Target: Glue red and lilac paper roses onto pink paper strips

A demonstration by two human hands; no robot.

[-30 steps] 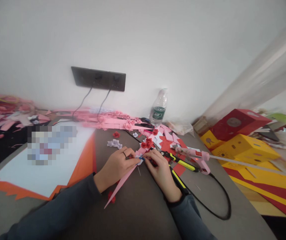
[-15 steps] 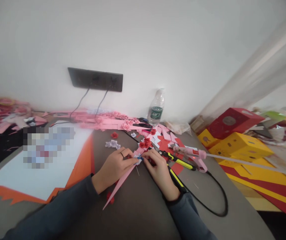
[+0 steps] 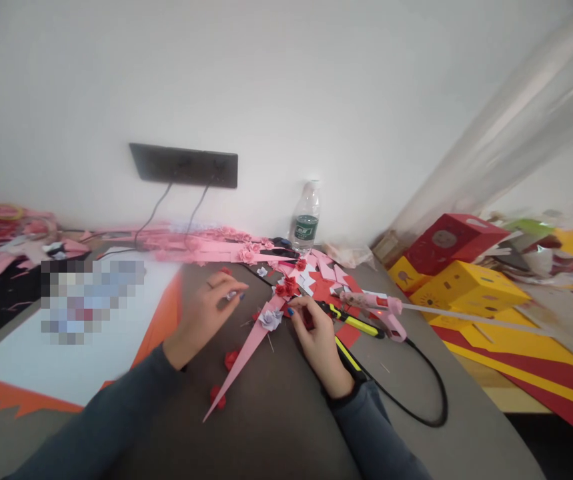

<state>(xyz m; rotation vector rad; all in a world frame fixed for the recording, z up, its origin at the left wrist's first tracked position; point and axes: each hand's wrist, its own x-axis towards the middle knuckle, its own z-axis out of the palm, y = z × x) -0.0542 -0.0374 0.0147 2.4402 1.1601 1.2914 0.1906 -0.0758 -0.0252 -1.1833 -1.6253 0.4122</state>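
Observation:
A tapering pink paper strip point(image 3: 240, 367) lies slantwise on the table, with a pale lavender paper flower point(image 3: 269, 320) on its wider upper part and red paper roses point(image 3: 286, 287) at its top end. My left hand point(image 3: 199, 317) is over a small lavender flower point(image 3: 231, 295), its thumb and forefinger apart around it; the other small flowers there are mostly hidden. To the right of the strip, my right hand point(image 3: 319, 337) rests with loosely bent fingers. A small gap shows between its thumb and forefinger, and I see nothing held there.
A pink glue gun point(image 3: 373, 305) with a long glue stick and black cord lies right, beside black-and-yellow tools point(image 3: 359, 323). Paper scraps point(image 3: 333, 273) and a water bottle point(image 3: 306, 220) stand behind. White sheets point(image 3: 116, 360) lie left; yellow boxes point(image 3: 466, 290) stand right.
My left hand has let go of the lavender flower on the strip and moved left to the loose flowers. My right hand has drawn slightly away from the flower, which is now uncovered.

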